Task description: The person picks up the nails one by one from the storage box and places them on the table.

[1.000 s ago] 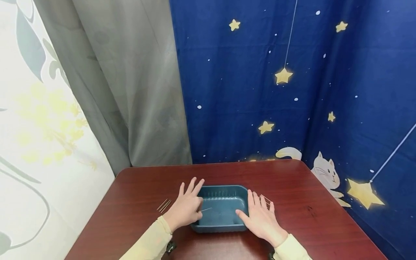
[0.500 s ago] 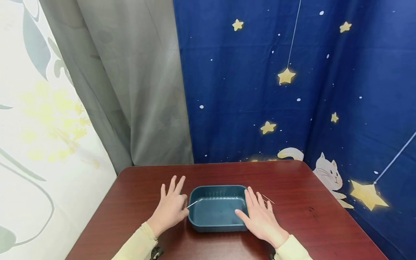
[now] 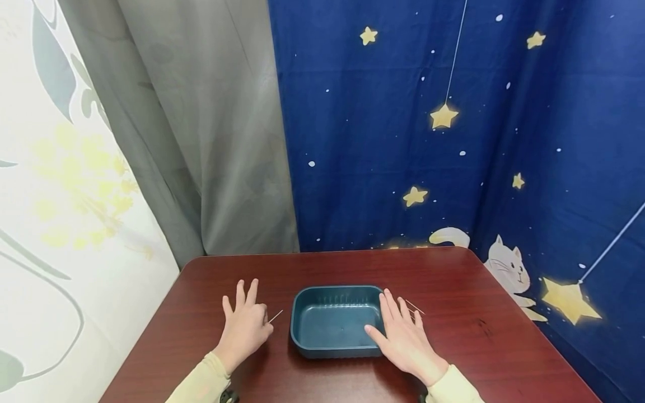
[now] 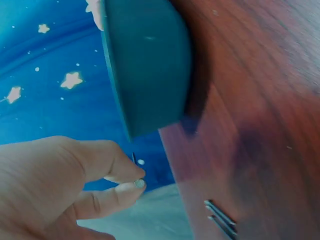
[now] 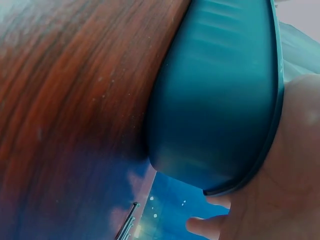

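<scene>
My left hand (image 3: pixel 243 329) pinches a long thin nail (image 3: pixel 275 316) between thumb and index finger, left of a dark teal plastic tub (image 3: pixel 335 353). The other fingers of that hand are spread. In the left wrist view, the round head of the pinched nail (image 4: pixel 139 183) shows at the fingertips. My right hand (image 3: pixel 405 338) rests on the tub's right rim, its fingers straight and the thumb over the inside. Several more nails (image 5: pixel 129 220) lie on the table beyond the right hand, partly hidden by it in the head view. Loose nails (image 4: pixel 220 219) also lie near the left hand.
The tub stands on a dark red wooden table (image 3: pixel 463 302) with rounded far corners. Behind the table hang a grey curtain (image 3: pixel 242 168) and a blue curtain (image 3: pixel 363 140) with stars. A pale flowered curtain (image 3: pixel 101 252) hangs at the left.
My left hand has moved left, from over the tub to the table beside it, with the nail still pinched. The right hand stays on the rim.
</scene>
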Demonstrator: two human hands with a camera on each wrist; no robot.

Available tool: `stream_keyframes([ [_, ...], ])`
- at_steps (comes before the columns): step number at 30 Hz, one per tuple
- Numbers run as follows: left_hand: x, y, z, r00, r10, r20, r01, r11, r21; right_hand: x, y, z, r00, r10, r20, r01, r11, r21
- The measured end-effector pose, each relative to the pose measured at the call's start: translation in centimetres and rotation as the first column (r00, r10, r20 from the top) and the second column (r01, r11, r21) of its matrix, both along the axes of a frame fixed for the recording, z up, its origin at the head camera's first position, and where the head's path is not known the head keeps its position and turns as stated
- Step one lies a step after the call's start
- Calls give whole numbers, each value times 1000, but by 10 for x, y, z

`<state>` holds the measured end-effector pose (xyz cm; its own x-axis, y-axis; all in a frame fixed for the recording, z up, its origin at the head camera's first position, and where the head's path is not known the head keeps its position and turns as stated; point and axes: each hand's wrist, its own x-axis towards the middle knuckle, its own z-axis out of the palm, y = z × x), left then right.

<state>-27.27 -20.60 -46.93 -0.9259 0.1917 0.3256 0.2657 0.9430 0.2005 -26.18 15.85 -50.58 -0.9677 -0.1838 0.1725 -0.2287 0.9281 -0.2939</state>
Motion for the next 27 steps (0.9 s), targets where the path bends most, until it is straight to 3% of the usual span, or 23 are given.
stream_keyframes([
  [7, -4, -13, -17, 996, 68, 54, -67, 998, -11, 0, 0, -1, 1000, -7, -3, 7, 1000, 4],
  [14, -17, -20, -33, 993, 110, 30, -110, 994, -13, -1, 0, -1, 1000, -15, -15, 15, 1000, -1],
  [27, -27, -22, -47, 980, 174, 101, -172, 985, -23, -1, -1, -2, 1000, -19, -6, 19, 1000, 0],
])
